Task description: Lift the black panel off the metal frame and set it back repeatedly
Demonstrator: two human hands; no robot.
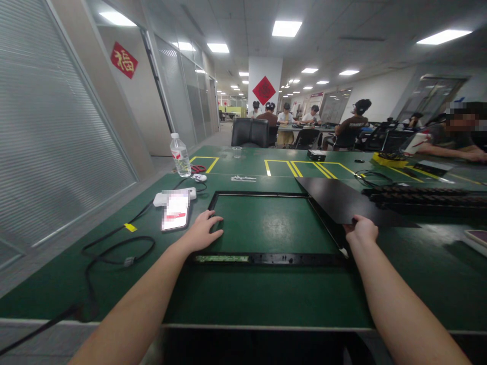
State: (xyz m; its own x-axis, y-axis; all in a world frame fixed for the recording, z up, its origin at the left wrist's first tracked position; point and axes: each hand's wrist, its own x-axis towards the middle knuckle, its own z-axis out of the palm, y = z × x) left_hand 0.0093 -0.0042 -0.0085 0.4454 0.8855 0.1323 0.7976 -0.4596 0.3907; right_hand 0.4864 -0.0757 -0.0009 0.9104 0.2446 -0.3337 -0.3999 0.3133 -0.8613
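Note:
A black rectangular frame [266,259] lies flat on the green table, with a strip of green circuit board [222,259] along its near side. My left hand [203,232] rests at the frame's left side, fingers spread and holding nothing. On the right, my right hand [362,230] pinches the near edge of a thin black panel [337,197]. The panel is tilted and overlaps the frame's far right corner. Part of the frame's right side is hidden by my right hand and the panel.
Left of the frame are a lit phone [176,212], a white power strip [192,193], a looping black cable [117,238] and a water bottle [180,156]. Black slatted parts [426,197] lie at right. A co-worker [452,134] sits at the far right; an office chair [250,133] stands beyond the table.

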